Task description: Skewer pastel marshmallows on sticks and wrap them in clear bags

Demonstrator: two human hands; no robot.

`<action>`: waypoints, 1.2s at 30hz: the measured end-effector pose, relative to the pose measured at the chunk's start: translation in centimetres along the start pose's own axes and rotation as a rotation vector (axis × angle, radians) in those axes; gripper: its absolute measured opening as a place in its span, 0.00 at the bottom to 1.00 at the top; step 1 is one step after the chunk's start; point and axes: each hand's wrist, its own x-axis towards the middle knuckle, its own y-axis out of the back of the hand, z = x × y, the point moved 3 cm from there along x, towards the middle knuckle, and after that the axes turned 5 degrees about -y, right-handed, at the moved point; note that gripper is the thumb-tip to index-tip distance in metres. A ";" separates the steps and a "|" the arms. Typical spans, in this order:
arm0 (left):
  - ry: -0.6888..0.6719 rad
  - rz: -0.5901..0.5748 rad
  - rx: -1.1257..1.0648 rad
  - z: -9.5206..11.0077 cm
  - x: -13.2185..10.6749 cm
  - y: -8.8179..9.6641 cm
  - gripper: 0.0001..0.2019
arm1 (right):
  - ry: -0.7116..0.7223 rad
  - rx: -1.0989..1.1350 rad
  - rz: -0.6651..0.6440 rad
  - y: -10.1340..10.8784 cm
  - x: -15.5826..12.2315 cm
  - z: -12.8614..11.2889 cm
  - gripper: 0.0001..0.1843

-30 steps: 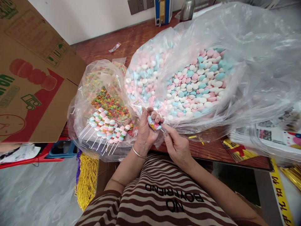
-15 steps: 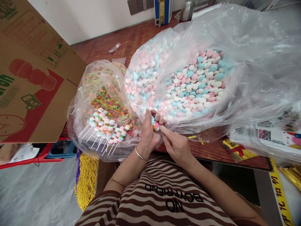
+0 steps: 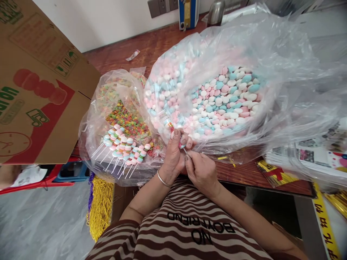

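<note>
My left hand is closed around pink and blue marshmallow candy, partly hidden by the fingers. A bit of red and yellow pokes out above the thumb, seemingly in a clear wrapper. My right hand pinches a thin stick that runs up to the candy. To the left, several finished-looking marshmallow skewers on white sticks lie on a plastic bag of colourful gummy rings. Beyond my hands a large open clear bag holds pink, white and blue marshmallows.
A cardboard box stands at the left. On the wooden table sit a metal bottle and a blue box at the back. Printed packaging lies at the right; gold bead strings hang below.
The candy has shifted within my left hand, and red and yellow now show above the thumb. My right fingers have closed up, and a stick is visible between them and the candy.
</note>
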 end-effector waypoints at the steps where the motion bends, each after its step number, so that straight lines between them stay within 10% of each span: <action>1: 0.011 -0.004 0.023 -0.5 -0.2 0.0 0.15 | 0.037 -0.057 0.023 -0.3 0.0 0.0 0.10; 6: 0.049 -0.046 0.038 -1.2 -0.6 0.3 0.16 | 0.012 -0.084 0.037 -0.4 0.3 0.9 0.09; 13: -0.119 -0.035 -0.125 3.8 1.7 0.5 0.08 | 0.077 -0.015 -0.027 0.5 0.1 0.2 0.07; 20: 0.008 -0.001 -0.109 0.2 0.6 0.2 0.12 | 0.087 -0.094 -0.007 -0.5 0.4 0.1 0.10; 29: -0.073 0.090 -0.001 1.9 1.4 0.2 0.10 | 0.047 -0.039 -0.058 -0.4 0.5 0.5 0.10; 36: -0.147 -0.155 0.206 0.4 -0.2 0.7 0.29 | -0.128 -0.027 0.017 0.2 1.5 1.5 0.09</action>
